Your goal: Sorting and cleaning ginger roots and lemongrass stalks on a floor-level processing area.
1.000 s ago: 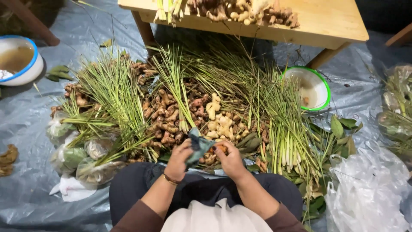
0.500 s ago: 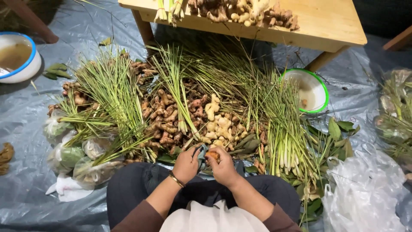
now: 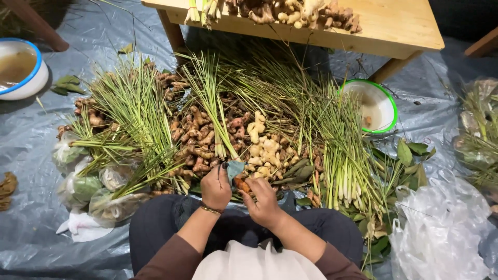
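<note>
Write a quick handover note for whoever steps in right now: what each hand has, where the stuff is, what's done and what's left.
Left hand: pinches a grey-green leaf over the lap.
Right hand: holds a small orange root against that leaf.
In front: root pile and pale ginger on the tarp, lemongrass bundles across them, loose leaves at right.
Done: bagged bundles lie at left.
Left: leaf not yet closed around the root; the pile is large.

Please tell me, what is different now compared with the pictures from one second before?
The left hand has lifted the small grey-green folded leaf a little, and the right hand has closed in on an orange root piece beneath it. The lemongrass bundles, the ginger root heap and the green-rimmed white bowl stayed put.
</note>
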